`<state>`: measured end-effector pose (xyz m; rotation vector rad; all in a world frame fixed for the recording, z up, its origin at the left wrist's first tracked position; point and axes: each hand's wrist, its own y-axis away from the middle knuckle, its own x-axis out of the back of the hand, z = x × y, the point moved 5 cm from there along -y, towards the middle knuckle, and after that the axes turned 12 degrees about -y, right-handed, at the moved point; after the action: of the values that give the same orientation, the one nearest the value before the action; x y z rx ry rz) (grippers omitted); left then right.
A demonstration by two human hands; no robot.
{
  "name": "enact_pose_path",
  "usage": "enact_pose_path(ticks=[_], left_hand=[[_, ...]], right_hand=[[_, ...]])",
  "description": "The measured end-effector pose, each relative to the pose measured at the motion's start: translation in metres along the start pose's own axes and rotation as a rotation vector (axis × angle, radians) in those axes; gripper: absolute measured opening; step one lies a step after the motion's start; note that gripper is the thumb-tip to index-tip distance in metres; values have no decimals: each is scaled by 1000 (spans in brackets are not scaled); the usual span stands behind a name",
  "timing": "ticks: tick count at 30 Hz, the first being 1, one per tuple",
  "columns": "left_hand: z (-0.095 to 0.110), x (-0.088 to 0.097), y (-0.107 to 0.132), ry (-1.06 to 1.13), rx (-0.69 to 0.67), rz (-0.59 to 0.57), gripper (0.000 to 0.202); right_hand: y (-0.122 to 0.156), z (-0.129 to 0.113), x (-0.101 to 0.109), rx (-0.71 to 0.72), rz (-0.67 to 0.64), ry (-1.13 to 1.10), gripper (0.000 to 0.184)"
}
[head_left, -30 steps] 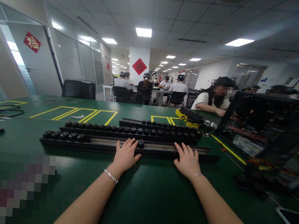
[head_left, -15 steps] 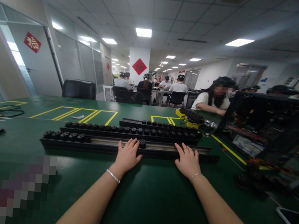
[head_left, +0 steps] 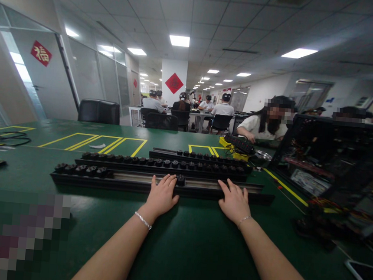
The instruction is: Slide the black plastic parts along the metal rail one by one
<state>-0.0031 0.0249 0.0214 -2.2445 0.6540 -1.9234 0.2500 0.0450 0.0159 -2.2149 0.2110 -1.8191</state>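
Observation:
A long black track (head_left: 201,194) lies crosswise on the green table, with a pale groove along its top. My left hand (head_left: 163,195) rests on it with fingers outstretched, beside a single small black knob-like piece (head_left: 180,180) that sits in the groove. My right hand (head_left: 235,201) lies farther right on the same track, fingers spread, holding nothing. Several similar black pieces (head_left: 81,170) sit at the track's left end. Behind it lies a second track (head_left: 122,166) lined with such pieces, and a shorter third one (head_left: 159,154) is farther back.
An open black computer case (head_left: 328,157) with loose wires stands at the right. Nearby are a power strip (head_left: 238,143) and a yellow tray (head_left: 241,156). A phone-like object (head_left: 365,277) lies at the lower right, cables (head_left: 7,137) at the left. A person (head_left: 266,121) sits across the table.
My left hand has slid slightly right along the track, and the single black piece has shifted right with it. My right hand is nearly still. The person opposite has moved an arm.

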Motion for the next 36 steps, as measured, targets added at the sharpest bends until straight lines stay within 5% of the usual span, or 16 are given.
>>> enact_pose_path(ticks=[22, 36], left_hand=[[4, 2, 1, 32, -25, 58, 49], [4, 0, 0, 73, -46, 86, 51]], right_hand=[[-2, 0, 0, -36, -55, -12, 65], [0, -6, 3, 20, 54, -122, 54]])
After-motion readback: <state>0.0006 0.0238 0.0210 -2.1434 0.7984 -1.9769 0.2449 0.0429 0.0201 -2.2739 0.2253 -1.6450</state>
